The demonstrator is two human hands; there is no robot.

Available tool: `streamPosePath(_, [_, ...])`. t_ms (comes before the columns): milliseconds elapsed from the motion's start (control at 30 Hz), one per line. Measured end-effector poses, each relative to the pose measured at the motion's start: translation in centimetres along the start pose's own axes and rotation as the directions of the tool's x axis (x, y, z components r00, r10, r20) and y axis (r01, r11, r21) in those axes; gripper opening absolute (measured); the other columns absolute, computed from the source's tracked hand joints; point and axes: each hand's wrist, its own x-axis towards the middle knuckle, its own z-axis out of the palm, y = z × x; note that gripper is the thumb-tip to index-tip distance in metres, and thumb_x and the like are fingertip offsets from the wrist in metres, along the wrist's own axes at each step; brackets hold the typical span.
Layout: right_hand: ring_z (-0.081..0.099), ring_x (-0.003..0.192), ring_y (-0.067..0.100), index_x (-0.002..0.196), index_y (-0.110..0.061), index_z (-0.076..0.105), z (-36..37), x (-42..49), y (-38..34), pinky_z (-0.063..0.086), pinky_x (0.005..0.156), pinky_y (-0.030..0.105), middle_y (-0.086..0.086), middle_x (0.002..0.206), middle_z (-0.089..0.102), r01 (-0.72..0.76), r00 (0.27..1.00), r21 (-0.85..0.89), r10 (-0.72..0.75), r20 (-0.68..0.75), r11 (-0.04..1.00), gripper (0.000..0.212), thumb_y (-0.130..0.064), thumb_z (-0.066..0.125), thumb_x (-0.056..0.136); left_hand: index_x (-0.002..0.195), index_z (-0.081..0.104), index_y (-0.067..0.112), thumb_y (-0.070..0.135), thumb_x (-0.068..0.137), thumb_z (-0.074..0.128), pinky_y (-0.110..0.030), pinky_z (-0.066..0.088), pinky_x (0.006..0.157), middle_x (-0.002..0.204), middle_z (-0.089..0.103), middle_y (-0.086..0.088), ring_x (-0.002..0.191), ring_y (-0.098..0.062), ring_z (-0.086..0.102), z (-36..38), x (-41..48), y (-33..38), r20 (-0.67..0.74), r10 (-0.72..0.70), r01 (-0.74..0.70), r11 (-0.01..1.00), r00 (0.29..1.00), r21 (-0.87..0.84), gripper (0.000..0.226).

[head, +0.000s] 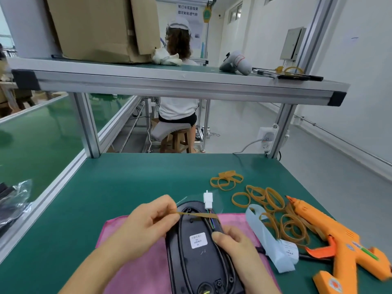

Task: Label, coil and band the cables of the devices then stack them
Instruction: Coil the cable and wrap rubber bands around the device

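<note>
A black oval device (pixel 197 262) lies back-up on a pink cloth (pixel 118 232), with a white label (pixel 198 240) stuck near its middle. Its black cable runs in a loop along the device's edge and ends in a white connector (pixel 207 199) at the far end. My left hand (pixel 146 228) pinches a tan rubber band (pixel 197 214) and stretches it across the device's far end. My right hand (pixel 235 242) grips the device's right edge and the coiled cable there.
Several loose rubber bands (pixel 273 211) lie on the green bench to the right. An orange glue gun (pixel 339 240) and a pale blue label backing strip (pixel 269 238) lie beside them. An aluminium shelf (pixel 180 83) spans overhead. A person sits on a stool beyond the bench.
</note>
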Motion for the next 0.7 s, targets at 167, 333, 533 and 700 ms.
streamPosePath(167, [0.064, 0.059, 0.016, 0.086, -0.003, 0.065, -0.6, 0.0, -0.5, 0.050, 0.054, 0.023, 0.009, 0.070, 0.070, -0.018, 1.000, 0.054, 0.018, 0.001, 0.998, 0.010, -0.013, 0.066, 0.084, 0.072, 0.051, 0.025, 0.030, 0.088, 0.057, 0.003, 0.024, 0.062, 0.063, 0.046, 0.012, 0.062, 0.000, 0.039, 1.4, -1.9, 1.7, 0.048, 0.412, -0.351, 0.702, 0.910, 0.620, 0.018])
streamPosePath(333, [0.068, 0.063, 0.025, 0.083, -0.003, 0.067, -1.4, -0.3, -1.2, 0.052, 0.052, 0.027, 0.017, 0.077, 0.072, 0.002, 1.000, 0.225, 0.004, -0.027, 0.974, 0.009, -0.009, 0.062, 0.085, 0.086, 0.054, 0.032, 0.048, 0.086, 0.054, -0.022, 0.041, 0.060, 0.068, 0.058, 0.004, 0.060, -0.009, 0.047, 2.6, -3.5, -0.8, -0.024, 0.129, -0.123, 0.981, 0.991, 0.151, 0.016])
streamPosePath(533, [0.067, 0.061, 0.019, 0.087, -0.005, 0.065, -1.0, -0.5, -0.6, 0.051, 0.050, 0.026, 0.011, 0.073, 0.072, 0.043, 0.998, 0.194, -0.035, -0.049, 0.980, 0.005, -0.007, 0.066, 0.083, 0.084, 0.058, 0.030, 0.052, 0.080, 0.053, -0.019, 0.042, 0.064, 0.070, 0.058, 0.009, 0.064, -0.002, 0.049, 2.3, -3.2, -1.5, -0.125, 0.103, -0.102, 0.995, 0.987, 0.014, 0.022])
streamPosePath(700, [0.070, 0.071, 0.023, 0.094, -0.011, 0.066, -0.1, -0.9, -0.8, 0.054, 0.064, 0.034, 0.009, 0.081, 0.075, 0.069, 0.997, 0.111, -0.066, -0.034, 0.991, 0.035, -0.025, 0.077, 0.065, 0.081, 0.059, 0.033, 0.048, 0.082, 0.055, -0.015, 0.034, 0.090, 0.097, 0.055, 0.018, 0.101, -0.001, 0.048, 2.6, -3.1, -1.6, -0.210, 0.249, -0.178, 0.935, 0.945, 0.307, 0.015])
